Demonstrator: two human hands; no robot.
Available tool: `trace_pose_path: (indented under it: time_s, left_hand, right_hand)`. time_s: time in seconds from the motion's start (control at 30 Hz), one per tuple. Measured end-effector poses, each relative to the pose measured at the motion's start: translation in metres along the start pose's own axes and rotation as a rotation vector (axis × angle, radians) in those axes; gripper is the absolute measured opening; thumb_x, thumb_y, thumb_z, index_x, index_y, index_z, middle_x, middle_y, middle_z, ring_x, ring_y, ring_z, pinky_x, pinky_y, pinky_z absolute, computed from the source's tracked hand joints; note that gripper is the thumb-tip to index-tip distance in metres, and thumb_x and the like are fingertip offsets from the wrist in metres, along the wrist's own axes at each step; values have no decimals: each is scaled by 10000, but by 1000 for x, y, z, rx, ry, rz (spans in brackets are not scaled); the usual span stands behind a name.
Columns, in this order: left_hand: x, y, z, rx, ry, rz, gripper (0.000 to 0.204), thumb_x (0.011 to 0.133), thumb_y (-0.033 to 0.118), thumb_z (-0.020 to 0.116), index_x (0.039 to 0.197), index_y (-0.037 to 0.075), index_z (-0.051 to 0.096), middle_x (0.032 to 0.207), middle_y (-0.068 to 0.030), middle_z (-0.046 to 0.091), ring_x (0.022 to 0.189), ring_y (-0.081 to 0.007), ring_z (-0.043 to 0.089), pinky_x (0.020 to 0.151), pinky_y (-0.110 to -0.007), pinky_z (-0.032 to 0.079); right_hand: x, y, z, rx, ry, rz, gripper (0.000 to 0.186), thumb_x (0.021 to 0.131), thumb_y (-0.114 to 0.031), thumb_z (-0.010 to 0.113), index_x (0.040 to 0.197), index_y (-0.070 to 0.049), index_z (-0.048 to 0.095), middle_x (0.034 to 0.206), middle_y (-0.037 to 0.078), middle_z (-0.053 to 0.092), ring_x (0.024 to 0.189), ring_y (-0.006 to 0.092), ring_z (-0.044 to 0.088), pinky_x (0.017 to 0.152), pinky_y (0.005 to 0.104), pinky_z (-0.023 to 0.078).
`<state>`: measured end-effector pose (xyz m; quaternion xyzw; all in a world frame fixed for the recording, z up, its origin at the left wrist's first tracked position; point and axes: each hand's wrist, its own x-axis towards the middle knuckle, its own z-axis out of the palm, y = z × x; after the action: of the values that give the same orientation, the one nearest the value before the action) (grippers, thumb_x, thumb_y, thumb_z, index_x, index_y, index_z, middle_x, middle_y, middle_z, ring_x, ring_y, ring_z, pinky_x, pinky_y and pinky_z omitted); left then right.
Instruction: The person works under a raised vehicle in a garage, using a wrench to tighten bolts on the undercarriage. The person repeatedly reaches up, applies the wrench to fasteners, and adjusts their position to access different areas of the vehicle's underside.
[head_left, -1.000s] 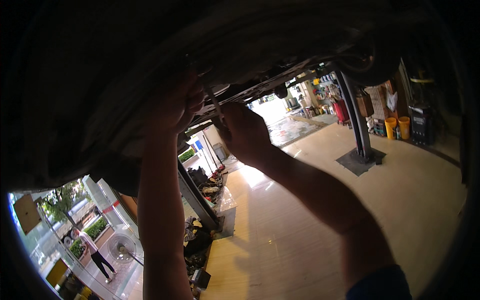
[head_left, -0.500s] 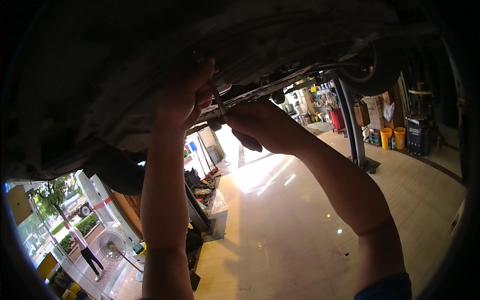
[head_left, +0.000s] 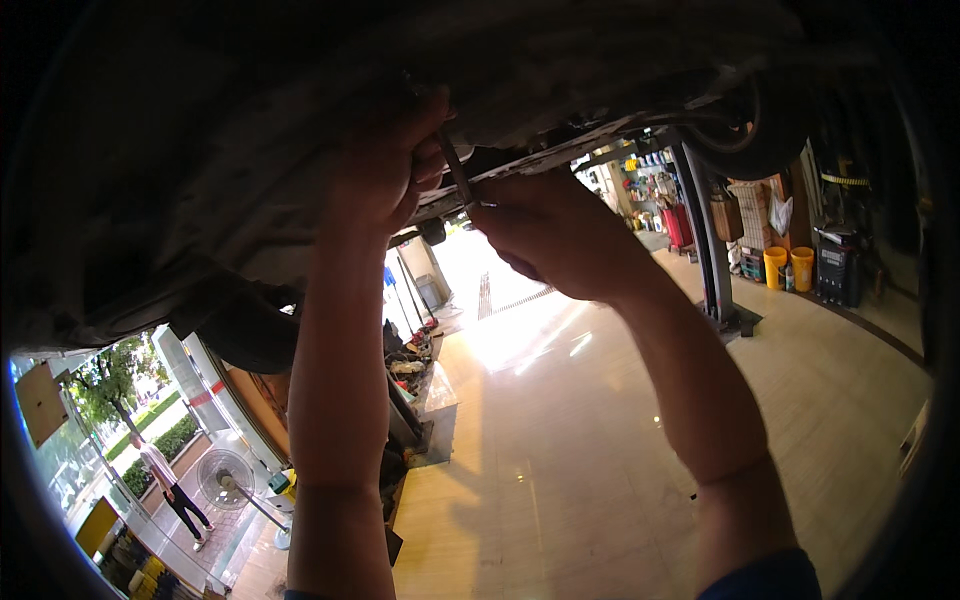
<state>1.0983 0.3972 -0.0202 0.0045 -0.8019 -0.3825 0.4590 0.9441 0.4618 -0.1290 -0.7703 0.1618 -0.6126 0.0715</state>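
Overhead spans the dark underside of a raised car (head_left: 220, 170). My left hand (head_left: 400, 170) reaches up against it, fingers closed round the upper end of a slim metal wrench (head_left: 456, 168). The wrench slants down to the right, and my right hand (head_left: 545, 232) grips its lower end with curled fingers. Deep shadow hides the wrench's head and the part of the underside it meets.
A lift post (head_left: 708, 235) stands to the right, near yellow buckets (head_left: 775, 268) and a black bin (head_left: 835, 270). A car wheel (head_left: 740, 135) hangs above. At lower left are a standing fan (head_left: 227, 480) and a person (head_left: 170, 490) outside.
Both hands and the wrench have shifted slightly up and to the right in the picture. The grip of each hand stays closed on the wrench. The view has tilted a little.
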Motion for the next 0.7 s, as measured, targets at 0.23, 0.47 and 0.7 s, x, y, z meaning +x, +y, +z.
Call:
trace_pose_path:
  time_s: [0.23, 0.47, 0.7]
  left_hand:
    - [6, 5, 0, -6, -49, -4, 204, 945, 244, 624, 843, 74, 576, 557, 44, 382, 451, -67, 324, 430, -220, 235]
    - [7, -8, -18, -34, -85, -19, 261, 974, 297, 573, 1005, 42, 618, 571, 49, 378, 462, -53, 322, 435, -209, 237]
    - [2, 1, -4, -1, -42, -48, 294, 967, 296, 588, 1057, 18, 622, 566, 55, 378, 448, -44, 316, 428, -207, 238]
  right_hand:
    - [7, 55, 55, 1785, -563, -44, 711, 892, -724, 379, 1086, -59, 536, 692, 11, 449, 520, 146, 448, 401, 250, 339]
    - [12, 27, 84, 1242, 249, 201, 152, 949, -237, 539, 860, -120, 499, 598, -31, 379, 489, 106, 388, 431, 243, 339]
    - [9, 68, 31, -1004, 598, -459, 137, 837, -107, 645, 936, -89, 552, 762, 78, 542, 681, 245, 588, 543, 353, 497]
